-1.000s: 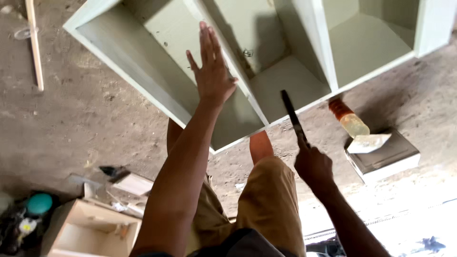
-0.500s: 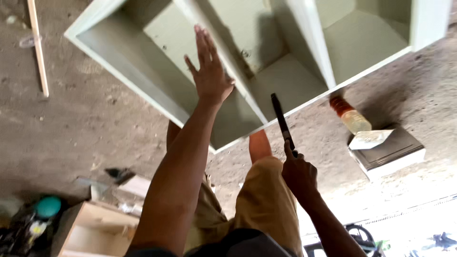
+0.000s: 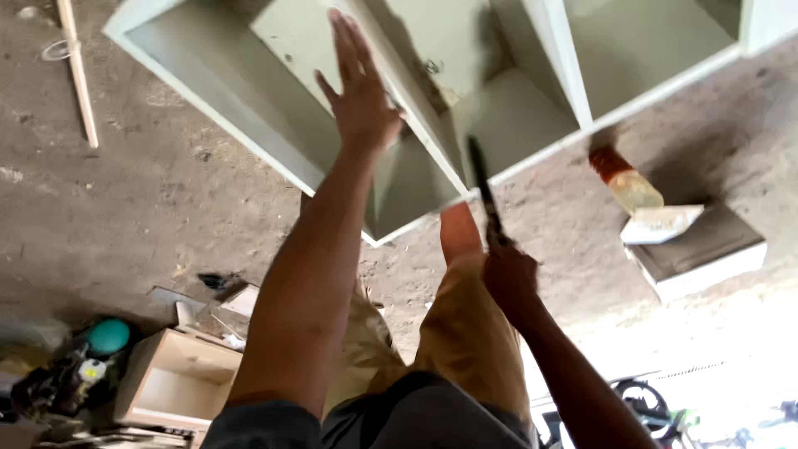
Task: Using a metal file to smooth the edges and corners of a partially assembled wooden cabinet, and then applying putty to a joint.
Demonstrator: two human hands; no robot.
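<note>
A pale green cabinet (image 3: 208, 91) with open compartments lies on the concrete floor. My left hand (image 3: 359, 100) rests flat, fingers spread, against the divider panel inside it. My right hand (image 3: 509, 278) grips the handle of a dark, narrow tool (image 3: 484, 191) whose blade points up toward the cabinet's front edge. My legs in tan trousers (image 3: 465, 341) stand just below the cabinet.
A plastic bottle with a red cap (image 3: 625, 179) lies by a flat board and a pale scrap (image 3: 698, 249) at right. A small wooden box (image 3: 179, 378), a teal round object (image 3: 108, 337) and clutter sit lower left. A thin wooden stick (image 3: 76, 75) lies upper left.
My right hand has carried the dark tool leftward, closer to the cabinet's front edge. My left hand has stayed on the divider panel.
</note>
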